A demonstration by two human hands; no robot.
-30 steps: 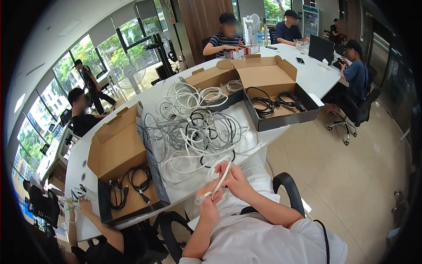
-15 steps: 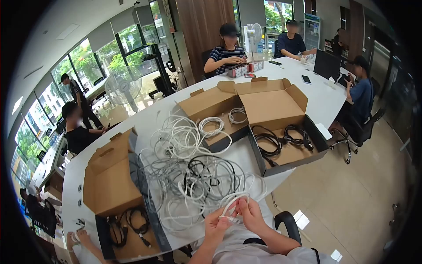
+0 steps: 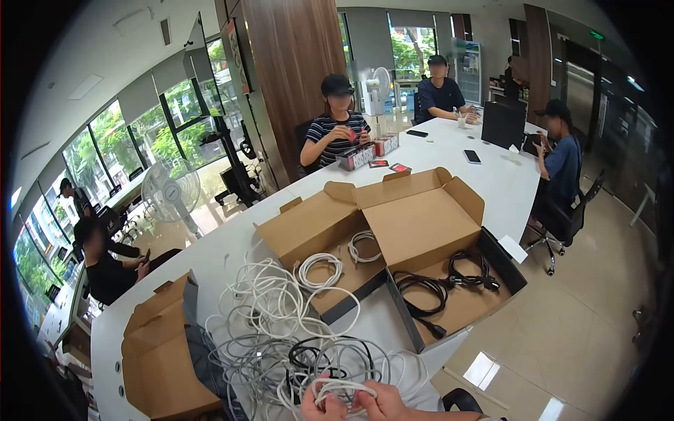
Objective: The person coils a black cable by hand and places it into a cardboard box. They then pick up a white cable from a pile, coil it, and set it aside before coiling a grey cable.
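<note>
Close together at the bottom of the view, my left hand and my right hand both grip a looped white cable. The fingers of each hand are closed round it. Just beyond them spreads a tangled pile of white and grey cables, with a few black cable loops among them. The lower part of both hands is cut off by the frame edge.
An open cardboard box holds coiled white cables; beside it another box holds black power cords. A third open box stands left. Several people sit around the white table, with phones on it.
The view has tilted up, so my hands and the pile appear lower. Both hands still hold the white cable, now closer together. The person in stripes has raised a red item.
</note>
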